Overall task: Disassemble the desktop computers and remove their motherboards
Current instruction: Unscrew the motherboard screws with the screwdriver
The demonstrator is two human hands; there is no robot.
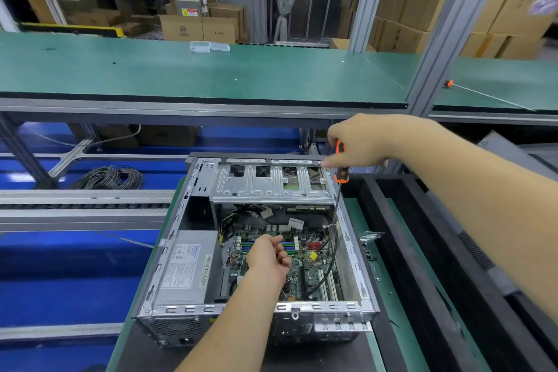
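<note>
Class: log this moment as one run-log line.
right hand: grips screwdriver, shaft down in case | left hand: curled over motherboard | board: still in

Open computer case (359, 251) on green worktop (359, 220), right hand (360, 142) held orange screwdriver (341, 172) upright, left hand (268, 254) curled over motherboard (305, 269).

One open grey metal desktop computer case (256, 251) lies at near centre, holding one green motherboard (305, 266) and one silver boxed power supply (184, 269). Two orange-and-black-handled screwdrivers show: one (341, 166) above the case's right side, another (450, 84) far right on the green bench. One coil of grey cable (110, 178) lies left.
</note>
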